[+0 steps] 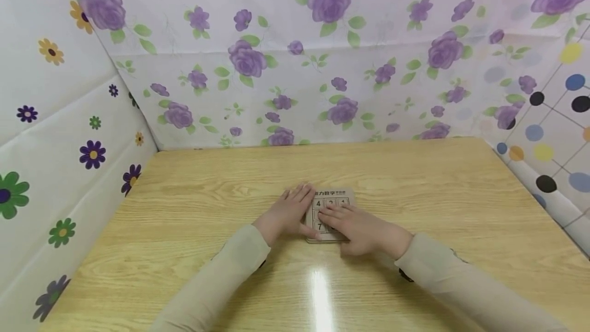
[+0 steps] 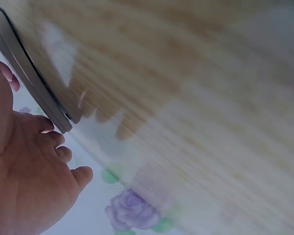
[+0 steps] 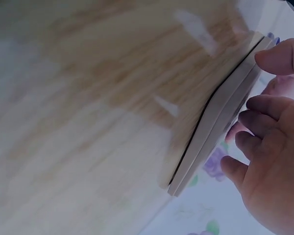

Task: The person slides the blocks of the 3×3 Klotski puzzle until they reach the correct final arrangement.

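Observation:
A flat, light-coloured sliding number puzzle (image 1: pixel 331 236) lies on the table between both hands. Tiles 4 and 7 show in its left column; the middle row is mostly covered by fingers. My left hand (image 1: pixel 288 213) rests along the puzzle's left side, fingers extended towards its upper corner and thumb at the lower left. Over the tiles from the right reaches my right hand (image 1: pixel 364 228), fingers fairly straight on the middle row and thumb low beside the right edge. In the right wrist view the puzzle's side edge (image 3: pixel 218 117) runs close by the fingers.
The wood-grain table (image 1: pixel 221 178) stretches around the puzzle, with a bright light reflection in front. A white cloth with purple roses (image 1: pixel 246 58) hangs behind the table. Patterned sheets stand at the left (image 1: pixel 27 229) and right (image 1: pixel 557 168).

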Motion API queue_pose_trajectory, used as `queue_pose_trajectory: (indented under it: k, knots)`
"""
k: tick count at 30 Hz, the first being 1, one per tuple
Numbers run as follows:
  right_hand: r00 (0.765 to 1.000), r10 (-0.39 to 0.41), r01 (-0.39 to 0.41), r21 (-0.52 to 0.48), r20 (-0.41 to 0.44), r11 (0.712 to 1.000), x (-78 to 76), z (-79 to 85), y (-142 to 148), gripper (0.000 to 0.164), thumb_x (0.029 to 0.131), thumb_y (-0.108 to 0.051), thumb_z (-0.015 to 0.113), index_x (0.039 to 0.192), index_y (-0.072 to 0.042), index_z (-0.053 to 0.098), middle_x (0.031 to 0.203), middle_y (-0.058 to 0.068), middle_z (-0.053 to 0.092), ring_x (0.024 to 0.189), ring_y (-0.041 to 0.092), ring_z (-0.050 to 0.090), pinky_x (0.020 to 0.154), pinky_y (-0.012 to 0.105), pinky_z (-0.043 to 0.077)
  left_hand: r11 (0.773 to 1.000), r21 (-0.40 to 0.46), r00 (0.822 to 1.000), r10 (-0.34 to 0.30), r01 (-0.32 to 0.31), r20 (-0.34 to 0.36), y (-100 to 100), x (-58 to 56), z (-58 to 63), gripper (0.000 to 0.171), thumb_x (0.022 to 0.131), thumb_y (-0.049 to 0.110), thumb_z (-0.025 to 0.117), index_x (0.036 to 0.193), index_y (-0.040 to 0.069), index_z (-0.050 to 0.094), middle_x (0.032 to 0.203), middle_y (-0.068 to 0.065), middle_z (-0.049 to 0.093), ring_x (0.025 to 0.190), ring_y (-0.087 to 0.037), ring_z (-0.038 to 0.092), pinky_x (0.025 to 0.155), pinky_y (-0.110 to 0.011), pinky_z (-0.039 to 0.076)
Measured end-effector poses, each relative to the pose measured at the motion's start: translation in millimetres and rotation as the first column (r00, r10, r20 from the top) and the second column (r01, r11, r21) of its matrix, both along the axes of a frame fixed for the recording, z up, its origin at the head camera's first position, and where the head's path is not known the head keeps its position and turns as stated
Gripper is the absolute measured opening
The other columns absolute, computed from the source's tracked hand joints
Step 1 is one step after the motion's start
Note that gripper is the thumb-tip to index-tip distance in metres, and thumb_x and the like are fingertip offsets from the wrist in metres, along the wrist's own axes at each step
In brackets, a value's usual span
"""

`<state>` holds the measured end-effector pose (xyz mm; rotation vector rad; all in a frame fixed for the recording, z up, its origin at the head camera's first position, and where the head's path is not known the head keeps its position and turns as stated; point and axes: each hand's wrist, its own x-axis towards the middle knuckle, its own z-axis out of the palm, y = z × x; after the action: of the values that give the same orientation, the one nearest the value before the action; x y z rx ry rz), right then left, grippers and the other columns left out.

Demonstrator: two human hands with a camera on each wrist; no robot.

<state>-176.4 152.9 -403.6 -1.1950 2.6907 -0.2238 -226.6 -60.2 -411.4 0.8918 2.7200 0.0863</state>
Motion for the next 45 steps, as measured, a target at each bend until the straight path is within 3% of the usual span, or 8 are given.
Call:
queue_pose_trajectory:
  k: [8,19,33,45]
  knots:
    - [0.998,0.009,-0.009,0.001,-0.066,1.0,6.3,-0.7,11.8,0.067,0.086,-0.02,0.06,0.145,-0.001,0.036,0.151,0.014,0.035,0.141,0.035,0.029,0.114,0.054,0.024,1.0,0.03,1.0,0.001,0.0,-0.028,-5.2,3.5,0.2,0.12,0.07,0.075,0.06,0.153,0.006,0.008,0.16,-0.01,0.003,0.148,-0.025,0.003,0.12,-0.047,0.007]
    - [0.996,0.043,-0.039,0.048,-0.082,0.998,23.3,6.0,16.6,0.059,0.087,-0.02,0.06,0.14,0.001,0.045,0.147,0.015,0.042,0.137,0.033,0.036,0.114,0.051,0.027,0.998,0.059,0.999,0.023,-0.026,0.044,-10.8,7.9,1.3,0.118,0.071,0.073,0.062,0.154,0.009,0.007,0.161,-0.007,0.003,0.148,-0.025,0.003,0.12,-0.049,0.008]
    - [0.992,0.02,-0.014,0.049,-0.121,0.999,14.0,5.0,14.1,0.055,0.088,-0.017,0.061,0.137,0.003,0.048,0.145,0.018,0.043,0.136,0.036,0.037,0.111,0.053,0.031,0.998,0.055,0.999,0.014,-0.016,0.038,-8.8,9.1,-0.2,0.114,0.074,0.072,0.059,0.154,0.009,0.007,0.161,-0.007,0.004,0.148,-0.024,0.004,0.12,-0.048,0.009]
    - [0.992,-0.012,0.018,0.049,-0.127,0.999,6.4,5.1,15.9,0.052,0.088,-0.008,0.057,0.138,0.004,0.046,0.145,0.019,0.043,0.135,0.038,0.037,0.11,0.054,0.032,0.996,0.087,0.996,0.014,-0.021,0.084,-8.1,5.6,-0.5,0.113,0.076,0.069,0.061,0.154,0.009,0.005,0.161,-0.007,0.001,0.148,-0.024,0.001,0.12,-0.047,0.008]
